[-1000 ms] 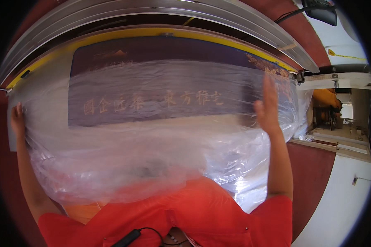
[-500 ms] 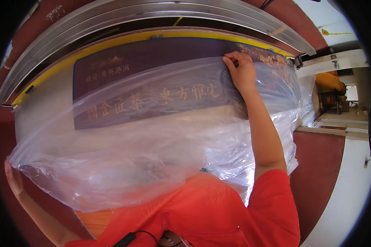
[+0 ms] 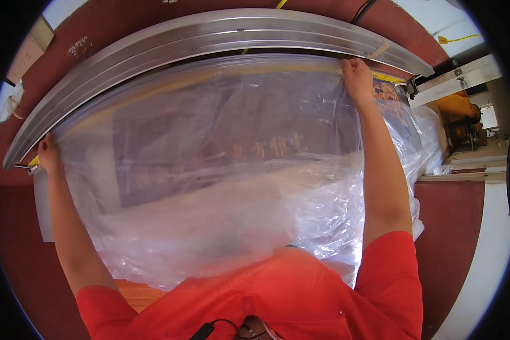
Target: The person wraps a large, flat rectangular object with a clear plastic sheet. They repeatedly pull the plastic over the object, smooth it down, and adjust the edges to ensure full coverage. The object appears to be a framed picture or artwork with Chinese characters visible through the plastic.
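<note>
A clear plastic sheet (image 3: 226, 209) stretches between my two hands and covers most of a dark purple printed panel (image 3: 170, 124) with gold lettering. My left hand (image 3: 49, 156) pinches the sheet's far edge at the left, near the end of a curved-looking metal rail. At the upper right my right hand (image 3: 357, 79) grips the same edge with closed fingers, just below the rail. The sheet's near part hangs in loose, shiny folds against my red shirt. At the right, a bit of the panel with gold pattern shows uncovered.
The long silver metal rail (image 3: 238, 35) runs along the far side, with a yellow strip (image 3: 388, 77) below it. Dark red surfaces (image 3: 453, 226) lie at both sides. On the right are a white frame (image 3: 464, 79) and an opening with machinery beyond.
Both hands have moved away from me, the left one far up to the rail's left end. The sheet's edge has been drawn up over the panel and the yellow strip.
</note>
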`<action>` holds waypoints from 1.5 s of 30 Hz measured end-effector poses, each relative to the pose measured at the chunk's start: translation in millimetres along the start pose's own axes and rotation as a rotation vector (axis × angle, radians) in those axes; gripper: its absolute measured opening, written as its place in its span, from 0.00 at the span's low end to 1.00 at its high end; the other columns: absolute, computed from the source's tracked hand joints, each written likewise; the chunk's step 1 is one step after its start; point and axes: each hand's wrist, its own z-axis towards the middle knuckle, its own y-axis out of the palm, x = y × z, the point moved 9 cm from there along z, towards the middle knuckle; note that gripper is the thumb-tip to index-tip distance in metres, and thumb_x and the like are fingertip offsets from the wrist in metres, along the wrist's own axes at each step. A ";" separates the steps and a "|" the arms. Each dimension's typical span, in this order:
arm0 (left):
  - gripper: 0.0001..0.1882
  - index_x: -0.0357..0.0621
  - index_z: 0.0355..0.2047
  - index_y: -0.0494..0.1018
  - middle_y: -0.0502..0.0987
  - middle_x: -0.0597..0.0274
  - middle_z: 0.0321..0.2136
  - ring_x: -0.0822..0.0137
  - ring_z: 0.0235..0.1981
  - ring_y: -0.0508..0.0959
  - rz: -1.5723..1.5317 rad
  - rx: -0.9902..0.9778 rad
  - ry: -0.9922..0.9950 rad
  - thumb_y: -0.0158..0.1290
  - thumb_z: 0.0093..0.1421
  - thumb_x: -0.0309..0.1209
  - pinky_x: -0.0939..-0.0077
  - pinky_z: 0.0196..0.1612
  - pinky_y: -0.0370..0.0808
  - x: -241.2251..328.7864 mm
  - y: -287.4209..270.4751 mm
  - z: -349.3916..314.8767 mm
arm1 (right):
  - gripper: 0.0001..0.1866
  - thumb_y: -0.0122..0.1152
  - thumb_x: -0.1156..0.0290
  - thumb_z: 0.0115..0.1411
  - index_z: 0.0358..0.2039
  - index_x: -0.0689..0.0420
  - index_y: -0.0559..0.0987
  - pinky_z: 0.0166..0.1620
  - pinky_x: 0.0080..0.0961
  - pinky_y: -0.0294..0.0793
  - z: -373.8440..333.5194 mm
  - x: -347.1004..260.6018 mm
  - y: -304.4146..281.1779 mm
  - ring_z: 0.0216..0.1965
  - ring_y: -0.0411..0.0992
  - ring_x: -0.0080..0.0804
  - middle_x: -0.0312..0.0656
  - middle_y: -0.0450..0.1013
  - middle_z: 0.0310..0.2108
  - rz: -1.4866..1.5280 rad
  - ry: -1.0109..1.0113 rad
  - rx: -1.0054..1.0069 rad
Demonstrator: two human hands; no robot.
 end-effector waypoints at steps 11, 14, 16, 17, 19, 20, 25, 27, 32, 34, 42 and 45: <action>0.31 0.33 0.32 0.70 0.73 0.50 0.29 0.58 0.31 0.72 0.168 -0.053 -0.342 0.36 0.52 0.53 0.70 0.35 0.66 -37.8 21.8 -5.5 | 0.22 0.49 0.49 0.46 0.26 0.58 0.72 0.39 0.32 0.64 -18.3 36.4 13.9 0.34 0.68 0.43 0.48 0.70 0.28 -0.053 0.344 0.137; 0.28 0.32 0.30 0.70 0.73 0.49 0.28 0.59 0.25 0.73 0.183 0.061 -0.206 0.33 0.53 0.48 0.69 0.30 0.67 -46.2 19.9 4.9 | 0.23 0.39 0.51 0.49 0.29 0.58 0.72 0.41 0.35 0.61 -17.9 42.1 11.1 0.38 0.65 0.49 0.51 0.69 0.32 -0.009 0.368 0.153; 0.24 0.34 0.30 0.70 0.73 0.51 0.26 0.61 0.25 0.72 0.345 -0.005 -0.098 0.36 0.52 0.44 0.71 0.28 0.68 -56.8 15.8 19.2 | 0.23 0.35 0.53 0.50 0.30 0.58 0.72 0.42 0.36 0.60 -19.3 32.5 13.6 0.39 0.64 0.51 0.53 0.68 0.34 -0.031 0.347 0.151; 0.21 0.34 0.30 0.69 0.72 0.53 0.26 0.62 0.24 0.72 0.428 -0.033 -0.046 0.37 0.52 0.42 0.73 0.28 0.68 -65.5 7.6 29.5 | 0.23 0.36 0.53 0.49 0.30 0.59 0.72 0.42 0.35 0.60 -17.7 35.0 18.2 0.38 0.64 0.50 0.53 0.68 0.34 -0.011 0.344 0.139; 0.17 0.36 0.30 0.68 0.72 0.55 0.25 0.64 0.24 0.72 0.583 -0.096 0.058 0.39 0.52 0.38 0.76 0.26 0.69 -65.9 1.4 37.4 | 0.23 0.39 0.52 0.48 0.31 0.59 0.72 0.42 0.33 0.60 -11.3 44.5 24.3 0.38 0.65 0.48 0.53 0.68 0.33 0.020 0.335 0.124; 0.15 0.37 0.30 0.68 0.72 0.56 0.24 0.65 0.23 0.71 0.446 -0.119 -0.025 0.40 0.52 0.37 0.77 0.25 0.69 -70.3 1.8 34.0 | 0.24 0.40 0.51 0.48 0.32 0.60 0.72 0.42 0.32 0.60 -9.8 49.7 28.2 0.38 0.65 0.46 0.52 0.69 0.34 0.091 0.335 0.093; 0.08 0.44 0.27 0.67 0.70 0.65 0.20 0.74 0.18 0.68 -0.459 -0.192 -0.622 0.43 0.53 0.34 0.85 0.21 0.67 -14.9 53.2 -36.1 | 0.32 0.47 0.46 0.44 0.34 0.65 0.72 0.42 0.26 0.60 -14.1 46.2 23.4 0.36 0.66 0.36 0.49 0.70 0.32 0.184 0.353 -0.137; 0.08 0.45 0.25 0.67 0.69 0.68 0.19 0.76 0.18 0.67 -0.417 -0.269 -0.587 0.44 0.53 0.35 0.86 0.18 0.65 -25.8 40.9 -20.4 | 0.33 0.49 0.44 0.43 0.35 0.66 0.72 0.41 0.24 0.61 -15.3 20.5 25.8 0.35 0.66 0.35 0.48 0.70 0.31 0.137 0.325 -0.251; 0.11 0.43 0.25 0.69 0.68 0.69 0.18 0.75 0.20 0.68 -0.337 -0.523 -0.466 0.43 0.54 0.36 0.81 0.17 0.62 -59.5 -37.3 39.6 | 0.19 0.55 0.56 0.47 0.27 0.62 0.73 0.30 0.15 0.59 -46.5 -42.5 57.7 0.24 0.60 0.18 0.32 0.66 0.22 0.224 0.106 -0.390; 0.13 0.41 0.28 0.69 0.69 0.62 0.22 0.69 0.24 0.69 0.192 -0.478 -0.155 0.42 0.54 0.38 0.77 0.23 0.64 -45.1 -66.6 32.0 | 0.14 0.56 0.60 0.48 0.26 0.60 0.73 0.28 0.14 0.59 -84.8 -79.4 77.2 0.22 0.59 0.16 0.29 0.65 0.20 0.505 0.140 -0.560; 0.18 0.38 0.36 0.68 0.72 0.56 0.25 0.66 0.28 0.71 0.349 -0.871 0.333 0.44 0.54 0.41 0.72 0.31 0.66 227.1 145.2 -164.7 | 0.10 0.58 0.65 0.47 0.20 0.59 0.72 0.24 0.14 0.58 -114.3 -96.5 90.5 0.20 0.57 0.14 0.28 0.63 0.16 0.725 0.152 -0.561; 0.16 0.40 0.28 0.71 0.72 0.63 0.24 0.76 0.27 0.68 0.115 -1.177 0.486 0.46 0.53 0.41 0.81 0.30 0.66 323.5 251.3 -307.8 | 0.11 0.58 0.65 0.47 0.20 0.59 0.71 0.23 0.15 0.58 -113.5 -104.4 83.8 0.19 0.57 0.14 0.28 0.64 0.17 0.791 0.080 -0.530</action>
